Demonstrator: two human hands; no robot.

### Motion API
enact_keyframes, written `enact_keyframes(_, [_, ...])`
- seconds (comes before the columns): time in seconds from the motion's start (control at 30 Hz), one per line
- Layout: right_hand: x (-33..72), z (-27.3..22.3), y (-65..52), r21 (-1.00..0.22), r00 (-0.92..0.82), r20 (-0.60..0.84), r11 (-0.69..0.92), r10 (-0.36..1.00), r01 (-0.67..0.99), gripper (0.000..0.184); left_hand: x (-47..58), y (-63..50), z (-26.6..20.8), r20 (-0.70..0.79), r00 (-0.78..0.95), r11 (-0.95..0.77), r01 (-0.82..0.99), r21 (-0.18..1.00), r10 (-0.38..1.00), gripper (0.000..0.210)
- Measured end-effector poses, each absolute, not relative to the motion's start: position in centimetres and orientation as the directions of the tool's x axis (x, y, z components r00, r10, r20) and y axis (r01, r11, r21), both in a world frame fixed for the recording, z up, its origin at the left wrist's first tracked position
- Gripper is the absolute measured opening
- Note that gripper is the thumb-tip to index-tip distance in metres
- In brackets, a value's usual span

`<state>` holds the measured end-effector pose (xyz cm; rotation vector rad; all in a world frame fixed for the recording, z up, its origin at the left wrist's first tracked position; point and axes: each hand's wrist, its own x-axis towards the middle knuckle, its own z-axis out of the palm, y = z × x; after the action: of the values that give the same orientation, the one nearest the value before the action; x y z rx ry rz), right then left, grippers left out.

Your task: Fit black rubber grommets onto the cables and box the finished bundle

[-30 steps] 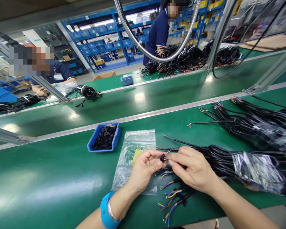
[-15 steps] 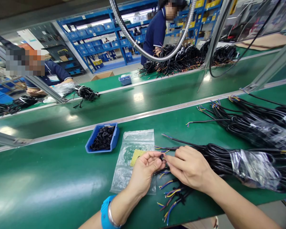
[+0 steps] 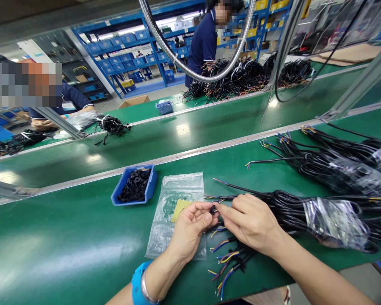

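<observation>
My left hand point(image 3: 190, 224) pinches a small black part point(image 3: 213, 209) between thumb and fingers, just above the bench. My right hand point(image 3: 250, 222) meets it from the right, its index finger and thumb closed against the part; what lies between those fingertips is mostly hidden. Under and beside both hands lie black cables point(image 3: 282, 207) with stripped ends showing blue, yellow and brown wires point(image 3: 227, 256). A clear plastic bag point(image 3: 163, 224) with a yellow piece point(image 3: 179, 208) in it lies flat under my left hand.
A blue bin point(image 3: 116, 198) of small black parts stands left of the bag. More cable bundles point(image 3: 346, 161) wrapped in clear film lie at the right. Beyond the metal rail point(image 3: 178, 157), two people work at a far bench with cable piles point(image 3: 228, 80). A metal hose point(image 3: 190, 70) hangs overhead.
The whole view has shifted slightly, with things appearing a little further left. Both hands keep their grip at the small black part, which shows a bit more between the fingertips.
</observation>
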<state>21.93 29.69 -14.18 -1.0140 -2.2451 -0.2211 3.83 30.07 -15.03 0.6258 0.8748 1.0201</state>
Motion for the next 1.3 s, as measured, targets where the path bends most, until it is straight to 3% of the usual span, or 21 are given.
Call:
enact_keyframes(0.27, [21.7, -14.6, 29.8, -0.211, -0.464, 0.608, 0.694, 0.644, 0.688, 0.024, 4.1, 30.2, -16.0, -0.226, 0.218, 0.294, -0.361, 0.885, 0.949, 0.028])
enact_keyframes(0.37, [22.0, -14.6, 29.7, -0.311, -0.438, 0.580, 0.683, 0.687, 0.660, 0.017, 4.2, 30.1, -16.2, -0.197, 0.219, 0.268, -0.369, 0.890, 0.956, 0.027])
enact_keyframes(0.5, [22.8, -14.6, 29.2, -0.440, -0.364, 0.403, 0.527, 0.839, 0.727, 0.019, 4.3, 30.3, -15.9, -0.214, 0.197, 0.279, -0.413, 0.867, 0.957, 0.034])
enact_keyframes(0.6, [23.0, -15.2, 29.0, -0.426, -0.313, 0.299, 0.419, 0.902, 0.801, 0.008, 4.5, 30.5, -15.7, -0.272, 0.195, 0.331, -0.421, 0.844, 0.942, 0.041])
enact_keyframes(0.73, [23.1, -16.4, 28.9, -0.422, -0.285, 0.418, 0.462, 0.863, 0.780, 0.014, 5.2, 30.8, -15.8, -0.306, 0.253, 0.383, -0.358, 0.852, 0.918, 0.037])
enact_keyframes(0.83, [23.0, -17.1, 28.7, -0.340, -0.271, 0.513, 0.482, 0.815, 0.808, 0.017, 5.8, 31.0, -15.7, -0.334, 0.281, 0.416, -0.322, 0.850, 0.900, 0.039])
enact_keyframes(1.13, [23.1, -18.0, 28.4, -0.133, -0.325, 0.528, 0.454, 0.785, 0.881, 0.037, 6.0, 32.0, -15.2, -0.411, 0.294, 0.488, -0.276, 0.828, 0.863, 0.038])
enact_keyframes(1.3, [23.2, -17.4, 28.1, -0.217, -0.258, 0.534, 0.426, 0.805, 0.878, 0.019, 6.5, 31.5, -15.3, -0.444, 0.225, 0.496, -0.329, 0.803, 0.867, 0.041])
